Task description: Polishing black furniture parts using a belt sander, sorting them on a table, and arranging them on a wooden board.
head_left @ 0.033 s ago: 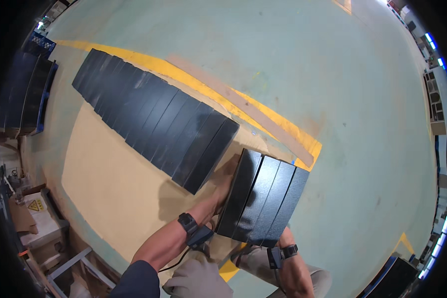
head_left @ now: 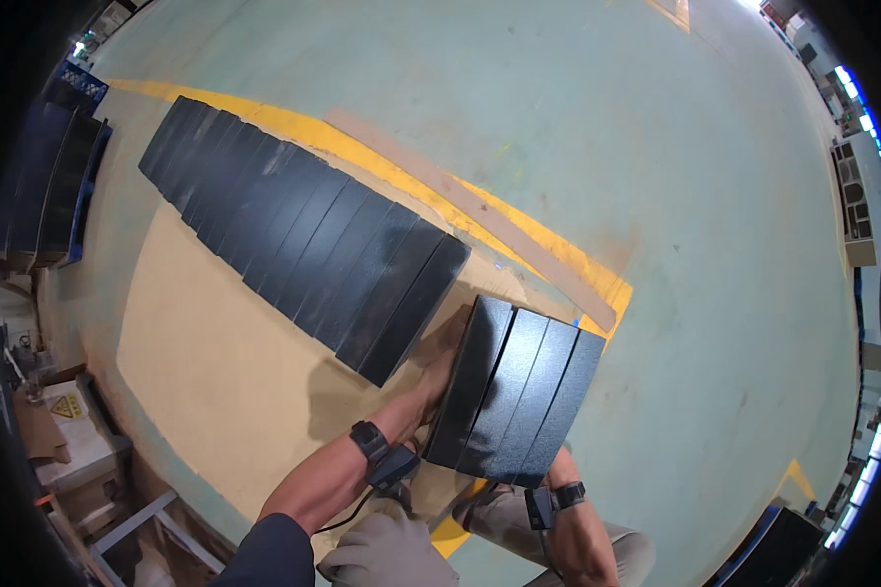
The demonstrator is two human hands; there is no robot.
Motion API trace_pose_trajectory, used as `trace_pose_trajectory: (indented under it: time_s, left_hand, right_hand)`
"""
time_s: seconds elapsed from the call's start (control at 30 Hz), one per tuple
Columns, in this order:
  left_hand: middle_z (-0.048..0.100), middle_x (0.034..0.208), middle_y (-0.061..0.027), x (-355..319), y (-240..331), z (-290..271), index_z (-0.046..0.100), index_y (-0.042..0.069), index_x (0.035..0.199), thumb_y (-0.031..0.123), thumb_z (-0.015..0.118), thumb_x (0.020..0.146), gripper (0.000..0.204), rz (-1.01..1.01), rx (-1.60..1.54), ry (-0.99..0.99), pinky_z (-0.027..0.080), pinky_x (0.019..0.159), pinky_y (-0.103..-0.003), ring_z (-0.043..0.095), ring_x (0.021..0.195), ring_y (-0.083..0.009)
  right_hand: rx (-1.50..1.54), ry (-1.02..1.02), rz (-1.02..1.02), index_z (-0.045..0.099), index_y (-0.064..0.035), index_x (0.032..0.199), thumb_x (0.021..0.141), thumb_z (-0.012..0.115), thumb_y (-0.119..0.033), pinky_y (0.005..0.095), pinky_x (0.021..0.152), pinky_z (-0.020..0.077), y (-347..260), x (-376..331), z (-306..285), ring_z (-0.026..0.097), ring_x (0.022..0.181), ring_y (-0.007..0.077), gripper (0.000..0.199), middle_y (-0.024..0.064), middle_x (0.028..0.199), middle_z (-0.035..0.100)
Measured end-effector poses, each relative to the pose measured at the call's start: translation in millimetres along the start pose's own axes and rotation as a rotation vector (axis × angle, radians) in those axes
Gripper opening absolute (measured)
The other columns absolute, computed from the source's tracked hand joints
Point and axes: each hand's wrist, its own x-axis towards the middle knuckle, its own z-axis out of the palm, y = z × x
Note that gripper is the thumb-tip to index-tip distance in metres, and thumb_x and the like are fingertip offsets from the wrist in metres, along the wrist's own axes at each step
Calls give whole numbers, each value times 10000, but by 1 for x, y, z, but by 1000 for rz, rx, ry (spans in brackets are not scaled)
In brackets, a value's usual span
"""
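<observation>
Both hands' grip closed on black panel stack [head_left: 514,391], left hand [head_left: 439,377], right hand [head_left: 561,462].

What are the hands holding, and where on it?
A stack of four black panels, tilted on edge. The left hand grips its left side; the right hand, hidden behind the stack's lower right end above the wrist, seems to support that end.

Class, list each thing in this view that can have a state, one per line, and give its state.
Left hand: pressed against the bundle's left side, partly hidden.
Right hand: hidden behind the bundle; only its wrist shows.
Bundle of four black slabs: held together, lifted and tilted.
Row of black slabs: laid overlapping on the tan sheet.
Wooden strip: lying flat.
</observation>
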Motion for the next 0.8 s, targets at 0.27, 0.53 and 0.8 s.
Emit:
trace_pose_trajectory:
  time_s: [0.27, 0.53, 0.8]
  left_hand:
    - [688, 1067, -107, 50, -28, -26, 591, -16, 1288, 400, 435, 1055, 502, -105, -142, -177, 565, 706, -289, 670, 849, -157]
    - [683, 1165, -212, 140, -84, -67, 520, -113, 1343, 461, 317, 1018, 690, 117, 142, 7, 556, 849, -454, 692, 1029, -297]
    - [706, 1041, -142, 118, -61, -64, 618, -61, 1244, 294, 508, 1030, 429, 6, -98, -64, 587, 718, -344, 703, 835, -193]
  right_hand:
    - [-11, -1, -28, 601, -7, 1272, 1037, 520, -278, 357, 783, 601, 9, 32, 7, 697, 937, 227, 368, 108, 1097, 697]
    - [-9, -6, -59, 607, -9, 1267, 1032, 530, -286, 357, 780, 602, 11, 43, 11, 699, 931, 228, 372, 108, 1092, 700]
    - [0, -14, -70, 614, -10, 1263, 1028, 541, -294, 357, 776, 603, 9, 48, 14, 701, 924, 229, 376, 108, 1086, 703]
